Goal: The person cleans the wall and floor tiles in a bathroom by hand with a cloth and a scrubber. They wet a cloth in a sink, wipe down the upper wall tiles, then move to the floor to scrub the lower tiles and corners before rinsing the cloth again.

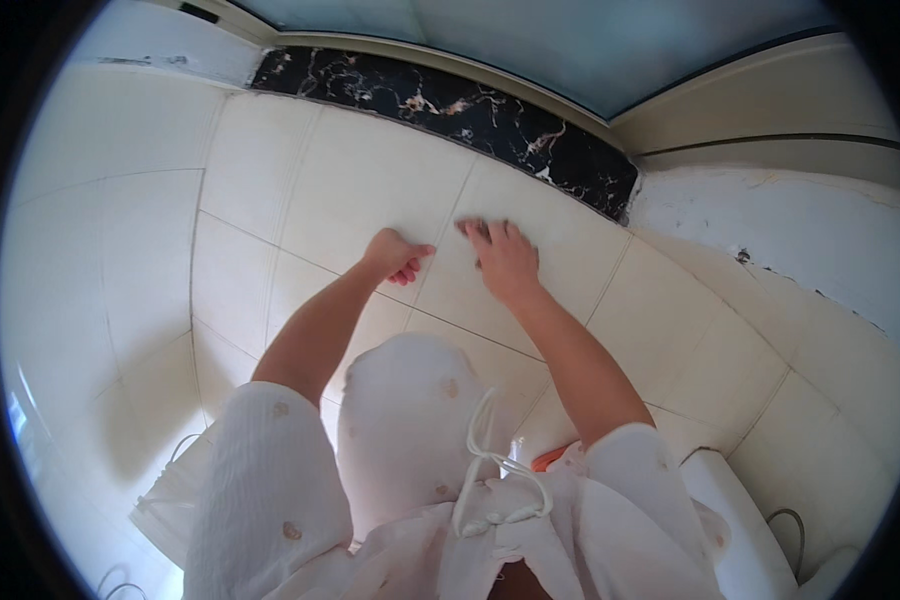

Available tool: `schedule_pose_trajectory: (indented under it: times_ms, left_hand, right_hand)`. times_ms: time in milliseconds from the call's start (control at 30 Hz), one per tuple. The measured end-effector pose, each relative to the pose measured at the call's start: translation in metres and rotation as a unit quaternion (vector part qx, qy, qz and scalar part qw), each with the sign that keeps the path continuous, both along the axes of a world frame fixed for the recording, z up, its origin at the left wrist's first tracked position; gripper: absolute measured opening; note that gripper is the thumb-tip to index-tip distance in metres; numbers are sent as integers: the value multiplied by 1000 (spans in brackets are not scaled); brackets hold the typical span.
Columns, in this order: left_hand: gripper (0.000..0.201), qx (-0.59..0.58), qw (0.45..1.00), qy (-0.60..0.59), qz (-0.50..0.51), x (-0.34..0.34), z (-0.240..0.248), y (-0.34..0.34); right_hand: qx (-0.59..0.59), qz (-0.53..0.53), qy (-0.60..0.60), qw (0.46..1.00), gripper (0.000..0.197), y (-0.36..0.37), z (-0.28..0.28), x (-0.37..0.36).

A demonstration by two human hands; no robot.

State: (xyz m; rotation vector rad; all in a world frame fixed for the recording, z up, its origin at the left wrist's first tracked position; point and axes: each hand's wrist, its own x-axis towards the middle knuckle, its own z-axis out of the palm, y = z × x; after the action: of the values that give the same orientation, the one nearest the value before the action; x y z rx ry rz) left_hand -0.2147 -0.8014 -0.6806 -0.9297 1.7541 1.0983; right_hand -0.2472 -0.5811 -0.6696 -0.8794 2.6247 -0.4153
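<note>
My right hand is pressed to the cream tiled surface, its fingers bent over a small dark brown thing. The fingers mostly cover it and it looks blurred, so its kind does not show. To its left, my left hand is closed with the fingers curled under. The thumb side points toward the right hand and rests at or just above a tile joint. Nothing shows between those fingers. A gap of bare tile separates the hands.
A black marbled stone strip lies beyond the hands, below a frosted glass panel in a light frame. White wall tiles rise at the left. Worn white plaster is at the right. My pale clothing fills the near side.
</note>
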Motion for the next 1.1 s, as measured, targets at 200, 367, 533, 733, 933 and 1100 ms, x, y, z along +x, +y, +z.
schedule_pose_trajectory:
  times_ms: [200,367,533,733,933,1100]
  left_hand:
    - [33,176,945,226,161,4,1,31]
    - [53,343,876,318,114,5,42,56]
    - [31,94,956,276,-28,11,15,-4]
    - [28,-156,862,373,306,-38,22,-196]
    - [24,-438,761,438,193,-87,-6,-384]
    - [6,-216,889,325,241,-146,-43,-393]
  right_hand:
    - [-133,1,-335,933,53,15,4,1]
    - [-243,-77,-215,943,55,-7,37,-15]
    - [-221,-277,-295,887,44,35,35,10]
    - [-121,-353,-309,875,15,171,33,79]
    - [-53,-380,-293,876,14,201,49,130]
    - [0,-481,-310,820,17,265,49,198]
